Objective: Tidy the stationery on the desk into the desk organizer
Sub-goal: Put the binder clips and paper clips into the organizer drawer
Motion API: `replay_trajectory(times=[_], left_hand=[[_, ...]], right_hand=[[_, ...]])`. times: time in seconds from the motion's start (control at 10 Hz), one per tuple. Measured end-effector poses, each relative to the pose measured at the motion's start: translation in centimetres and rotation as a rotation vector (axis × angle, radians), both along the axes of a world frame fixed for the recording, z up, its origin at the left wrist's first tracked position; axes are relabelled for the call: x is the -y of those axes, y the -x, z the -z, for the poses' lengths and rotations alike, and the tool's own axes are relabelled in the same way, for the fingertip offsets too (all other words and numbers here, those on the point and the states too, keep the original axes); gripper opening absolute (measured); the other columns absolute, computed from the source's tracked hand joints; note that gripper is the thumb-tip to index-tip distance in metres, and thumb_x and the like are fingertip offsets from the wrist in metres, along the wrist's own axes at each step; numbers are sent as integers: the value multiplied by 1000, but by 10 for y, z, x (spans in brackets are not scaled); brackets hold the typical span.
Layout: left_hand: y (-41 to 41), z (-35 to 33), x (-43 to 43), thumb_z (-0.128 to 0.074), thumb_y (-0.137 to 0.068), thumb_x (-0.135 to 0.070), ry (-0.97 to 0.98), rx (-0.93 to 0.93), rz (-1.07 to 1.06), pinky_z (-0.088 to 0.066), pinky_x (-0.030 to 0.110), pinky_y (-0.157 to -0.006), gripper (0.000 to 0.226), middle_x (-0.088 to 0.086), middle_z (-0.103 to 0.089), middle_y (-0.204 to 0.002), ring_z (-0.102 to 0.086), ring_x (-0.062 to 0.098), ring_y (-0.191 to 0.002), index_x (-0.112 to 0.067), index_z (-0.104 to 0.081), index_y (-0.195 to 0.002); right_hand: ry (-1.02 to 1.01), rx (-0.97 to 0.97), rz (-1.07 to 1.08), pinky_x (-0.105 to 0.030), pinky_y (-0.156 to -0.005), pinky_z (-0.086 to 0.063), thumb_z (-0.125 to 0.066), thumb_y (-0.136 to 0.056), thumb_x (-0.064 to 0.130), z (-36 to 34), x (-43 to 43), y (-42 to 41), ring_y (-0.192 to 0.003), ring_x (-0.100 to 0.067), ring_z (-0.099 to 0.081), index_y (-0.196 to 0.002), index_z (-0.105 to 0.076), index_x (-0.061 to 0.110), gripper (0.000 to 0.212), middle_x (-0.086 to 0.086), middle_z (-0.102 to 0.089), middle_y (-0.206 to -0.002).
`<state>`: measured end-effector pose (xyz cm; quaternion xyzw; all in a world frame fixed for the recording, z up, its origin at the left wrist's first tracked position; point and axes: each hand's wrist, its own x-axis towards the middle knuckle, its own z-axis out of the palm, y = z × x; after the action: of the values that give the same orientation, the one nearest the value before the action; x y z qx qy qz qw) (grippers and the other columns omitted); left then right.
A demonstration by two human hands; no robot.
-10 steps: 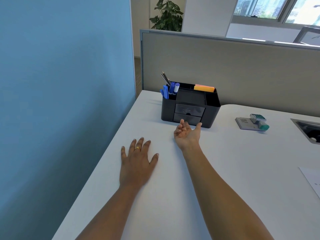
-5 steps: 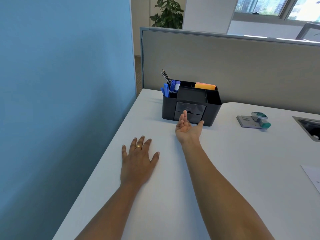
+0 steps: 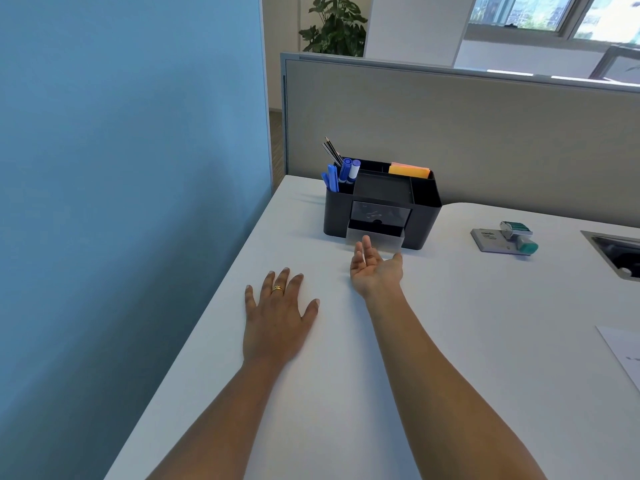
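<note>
Organizer: the black desk organizer [image 3: 426, 216] stands in the upper middle of the frame, at the back of the white bench [image 3: 450, 341], against the grey partition [image 3: 485, 133]
Already in: blue markers [image 3: 341, 173] and pencils [image 3: 331, 150] stand upright in its left compartment, orange sticky notes [image 3: 408, 169] in the back right one
Drawer: the lower drawer [image 3: 375, 235] juts out a little from the front; I cannot see into it
Right hand [image 3: 375, 271]: palm up, fingers straight, holding nothing, just in front of that drawer
Left hand [image 3: 277, 313]: flat on the bench, fingers spread, lower middle of the frame
Left out: grey and teal pieces [image 3: 502, 237] lie well apart at the right, and a paper sheet [image 3: 623, 355] lies at the right edge
Progress: I'd judge it mostly done, with the right-side pieces left for the open drawer
</note>
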<state>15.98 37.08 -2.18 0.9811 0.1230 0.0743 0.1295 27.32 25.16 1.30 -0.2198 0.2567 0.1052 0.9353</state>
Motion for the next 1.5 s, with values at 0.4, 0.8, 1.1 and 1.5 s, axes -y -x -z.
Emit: replay_trajectory(times=[0.4,0.8,1.1,1.5], left_hand=[[-1,0,0,-25,-94,-52,3,5,-1,-2,47,-115,55,-5,-16,-155,-6,15,-144,-28,-21,-144],[-1,2,0,-24,-94,-52,-9,2,3,-2,47,-115,55,-5,-15,-155,-5,16,-144,-27,-20,-144],[-2,3,-1,-26,-94,-51,-5,17,8,-4,48,-115,56,-4,-17,-155,-7,16,-144,-27,-22,-143],[-2,1,-1,-28,-94,-50,8,13,7,-5,48,-115,55,-2,-20,-154,-9,17,-144,-25,-25,-143]], right_hand=[[1079,191,-144,-29,-67,-51,-40,-97,36,-7,-1,22,-66,-15,-54,-115,-48,13,30,2,-56,-72],[2049,451,-531,-32,-74,-41,-46,-94,36,-12,10,14,-81,-21,-51,-135,-31,16,48,-8,-63,-104],[1925,564,-400,-31,-70,-45,-51,-93,29,-12,28,22,-72,-18,-53,-141,-26,18,56,-1,-56,-74],[1826,598,-435,-17,-85,-36,-51,-93,13,8,109,88,-102,-18,-58,-111,-63,7,23,-7,-65,-113]])
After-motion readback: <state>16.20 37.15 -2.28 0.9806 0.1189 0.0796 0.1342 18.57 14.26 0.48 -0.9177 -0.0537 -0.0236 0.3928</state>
